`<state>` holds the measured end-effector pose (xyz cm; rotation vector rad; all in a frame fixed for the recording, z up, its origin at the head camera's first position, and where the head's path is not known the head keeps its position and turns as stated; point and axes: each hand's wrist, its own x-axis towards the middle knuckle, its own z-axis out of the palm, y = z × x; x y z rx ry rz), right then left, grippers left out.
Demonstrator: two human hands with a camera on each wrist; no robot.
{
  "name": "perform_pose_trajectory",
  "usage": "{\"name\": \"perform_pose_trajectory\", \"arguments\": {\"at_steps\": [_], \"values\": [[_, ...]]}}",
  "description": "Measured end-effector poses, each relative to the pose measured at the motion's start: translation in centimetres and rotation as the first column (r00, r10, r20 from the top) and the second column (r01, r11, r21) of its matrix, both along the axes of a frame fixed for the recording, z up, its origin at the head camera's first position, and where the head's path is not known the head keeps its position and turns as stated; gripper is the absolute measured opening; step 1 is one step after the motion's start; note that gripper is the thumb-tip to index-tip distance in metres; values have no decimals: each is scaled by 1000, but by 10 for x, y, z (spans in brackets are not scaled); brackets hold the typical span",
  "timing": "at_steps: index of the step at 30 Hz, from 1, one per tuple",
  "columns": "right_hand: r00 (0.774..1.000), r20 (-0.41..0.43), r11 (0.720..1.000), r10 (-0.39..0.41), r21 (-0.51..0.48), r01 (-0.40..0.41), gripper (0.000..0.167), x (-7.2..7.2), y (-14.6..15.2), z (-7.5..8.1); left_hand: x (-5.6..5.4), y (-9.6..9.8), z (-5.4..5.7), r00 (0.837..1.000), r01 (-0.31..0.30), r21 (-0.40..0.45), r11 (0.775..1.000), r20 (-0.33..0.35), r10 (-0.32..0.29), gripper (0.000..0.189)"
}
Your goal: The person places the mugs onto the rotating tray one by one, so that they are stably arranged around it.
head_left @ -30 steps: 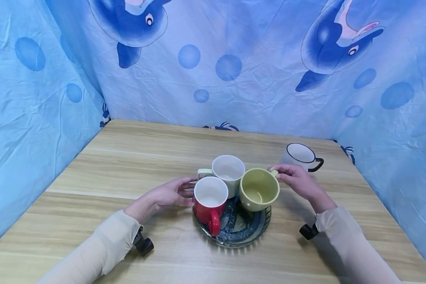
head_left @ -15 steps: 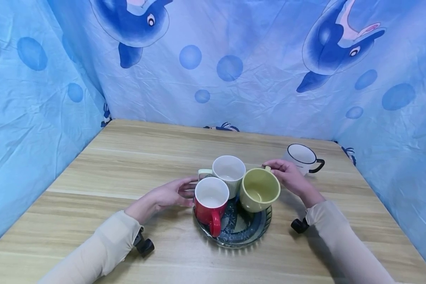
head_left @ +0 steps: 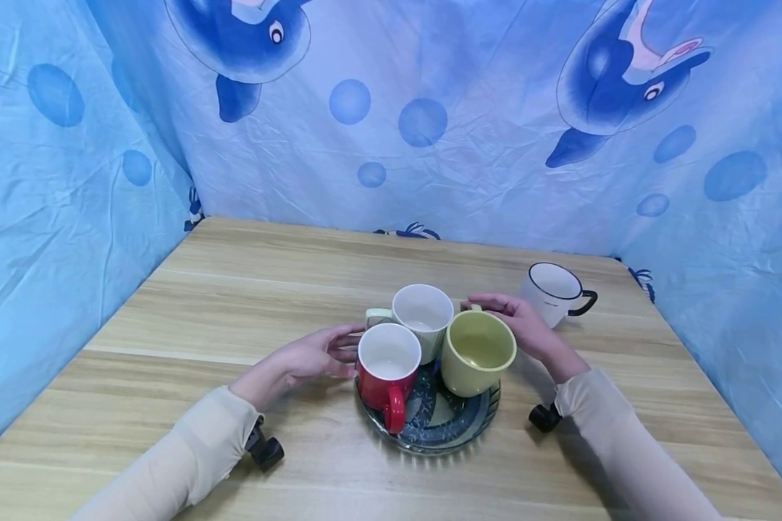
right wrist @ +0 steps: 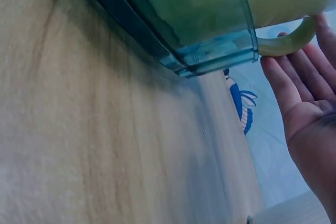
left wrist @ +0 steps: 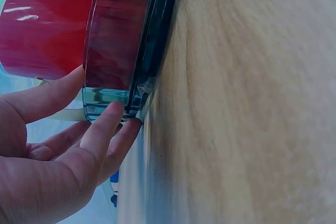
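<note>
A round clear glass dish [head_left: 439,435] with a dark patterned base holds a red mug [head_left: 374,388], a pale mug with a light green handle [head_left: 379,315], and a yellow-green mug [head_left: 474,378]. My left hand [head_left: 319,352] is at the dish's left side; in the left wrist view, the thumb and spread fingertips [left wrist: 116,109] touch or nearly touch its glass wall [left wrist: 107,98]. At the back right, my right hand [head_left: 524,325] holds the yellow-green mug by its handle [right wrist: 286,44], which points away from me. That mug stands upright in the dish beside the pale one.
A white mug with a black rim and black handle [head_left: 554,293] stands on the wooden table [head_left: 267,275], just behind my right hand. Blue dolphin-print cloth [head_left: 391,181] borders the table at the back and both sides.
My right hand has moved left and turned the yellow-green mug, so its handle went from the right toward the back. The mug looks lower and more upright. My left hand has stayed put.
</note>
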<state>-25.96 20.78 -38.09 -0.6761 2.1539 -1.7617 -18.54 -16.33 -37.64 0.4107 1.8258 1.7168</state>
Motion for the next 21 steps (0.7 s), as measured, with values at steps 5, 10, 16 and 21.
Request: {"name": "perform_pose_trajectory", "arguments": {"at_steps": [5, 10, 16, 21], "values": [[1000, -18, 999, -20, 33, 21, 51, -3, -1, 0, -1, -1, -1, 1000, 1, -5, 1000, -5, -1, 84], [993, -68, 989, -94, 109, 101, 52, -4, -8, 0, -4, -1, -1, 1000, -4, -35, 999, -19, 4, 83], [985, -95, 983, -142, 103, 151, 51, -5, -15, 2, -5, 0, -1, 1000, -9, -53, 999, -29, 8, 83], [983, -108, 983, -147, 93, 157, 53, -9, -18, 4, -5, 1, 1, 1000, -7, -59, 998, -27, 5, 84]]}}
